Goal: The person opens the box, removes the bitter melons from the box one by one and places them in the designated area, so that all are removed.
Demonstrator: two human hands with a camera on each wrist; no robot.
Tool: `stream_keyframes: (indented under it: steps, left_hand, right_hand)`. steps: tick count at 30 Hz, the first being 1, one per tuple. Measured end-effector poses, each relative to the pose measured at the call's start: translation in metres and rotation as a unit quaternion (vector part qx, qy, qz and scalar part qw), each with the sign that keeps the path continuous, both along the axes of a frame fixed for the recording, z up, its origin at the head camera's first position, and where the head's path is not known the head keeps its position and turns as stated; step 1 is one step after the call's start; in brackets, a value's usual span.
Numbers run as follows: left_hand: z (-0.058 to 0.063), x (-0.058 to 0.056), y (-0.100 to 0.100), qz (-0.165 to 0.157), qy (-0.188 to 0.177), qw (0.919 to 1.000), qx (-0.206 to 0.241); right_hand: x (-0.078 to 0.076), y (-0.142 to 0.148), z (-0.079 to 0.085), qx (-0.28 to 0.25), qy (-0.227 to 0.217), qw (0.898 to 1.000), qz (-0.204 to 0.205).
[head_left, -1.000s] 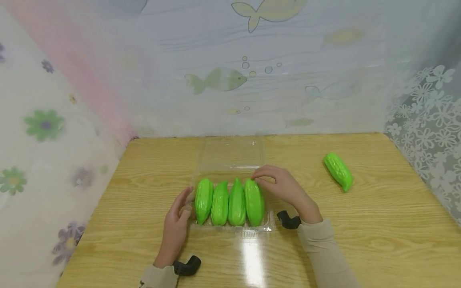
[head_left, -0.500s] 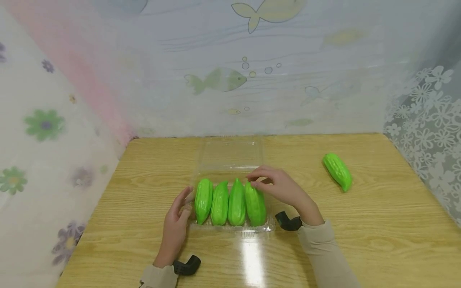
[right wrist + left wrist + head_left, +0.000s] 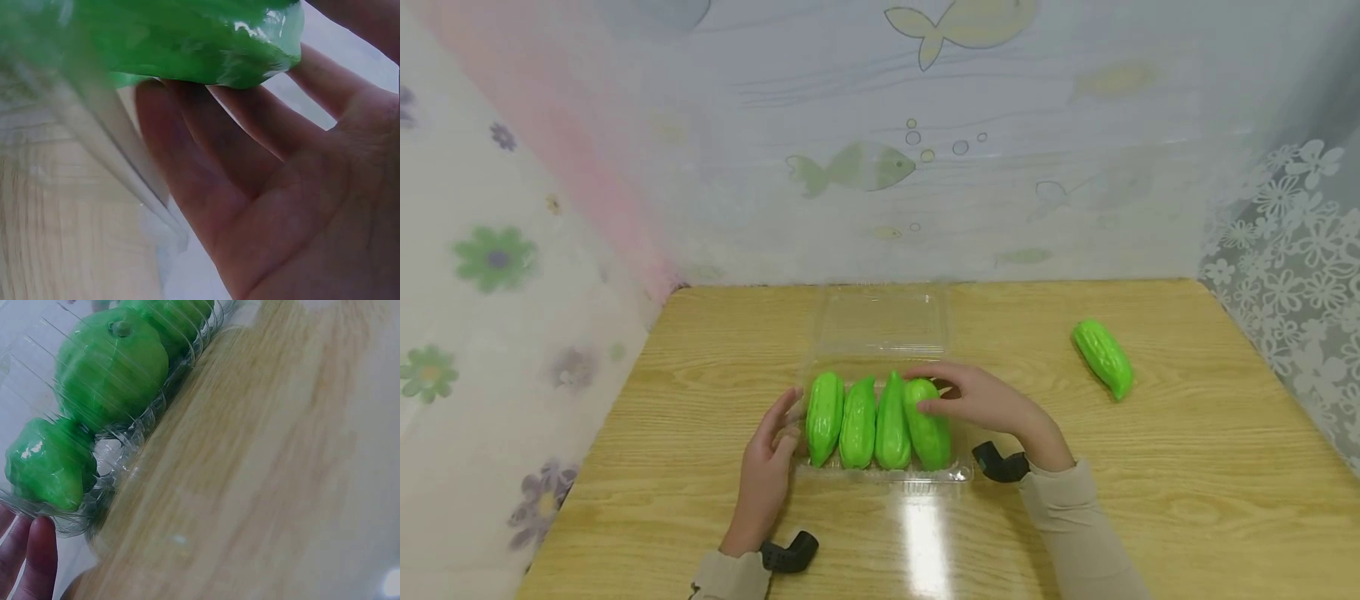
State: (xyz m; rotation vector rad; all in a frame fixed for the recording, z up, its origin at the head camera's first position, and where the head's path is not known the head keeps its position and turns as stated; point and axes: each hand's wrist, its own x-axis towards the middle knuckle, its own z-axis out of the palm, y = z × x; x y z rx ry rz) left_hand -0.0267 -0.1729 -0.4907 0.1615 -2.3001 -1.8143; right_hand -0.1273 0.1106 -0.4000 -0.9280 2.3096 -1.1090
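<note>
Several bright green bitter melons [image 3: 859, 425] lie side by side in a clear plastic clamshell box [image 3: 925, 477], its lid [image 3: 880, 321] folded back. My right hand [image 3: 992, 408] grips the far end of the rightmost bitter melon [image 3: 931, 437], thumb on top and fingers curled behind and beneath it. That melon leans left against its neighbour. At the box's left side, my left hand [image 3: 763, 462] rests with relaxed fingers against the wall. In the left wrist view, its fingertips [image 3: 42, 537] touch the box corner beside the melon ends, seen through the plastic.
Another bitter melon [image 3: 1102, 358] lies alone on the wooden table [image 3: 1187, 467], to the right and farther back. A fish-patterned wall covering [image 3: 850, 167] stands behind the table, with flowered sheets on both sides.
My right hand has come forward over the rightmost bitter melon and taken hold of its far end, which has shifted left. The left hand has stayed at the box.
</note>
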Motion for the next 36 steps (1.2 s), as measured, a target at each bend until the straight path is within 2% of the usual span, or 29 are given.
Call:
stream_keyframes:
  steps: [7,10,19,36]
  left_hand:
    - [0.0063,0.0019,0.0012,-0.007,-0.015,0.9999,0.005]
    - [0.0013,0.0004,0.0008,-0.007,-0.007,0.9999,-0.001]
    - [0.0014,0.0016,0.0004,0.000,-0.009,0.9999,-0.005]
    - [0.0005,0.0008,0.0005,0.001,-0.002,1.0000,0.000]
  right_hand:
    - [0.0034,-0.0019,0.0021,0.010,-0.015,1.000,0.015]
    - [0.0045,-0.0018,0.0012,0.016,-0.023,0.999,0.021]
    - [0.0086,-0.0036,0.0018,0.032,-0.050,0.998,0.030]
    - [0.0047,0.0008,0.0037,0.006,-0.024,1.000,-0.014]
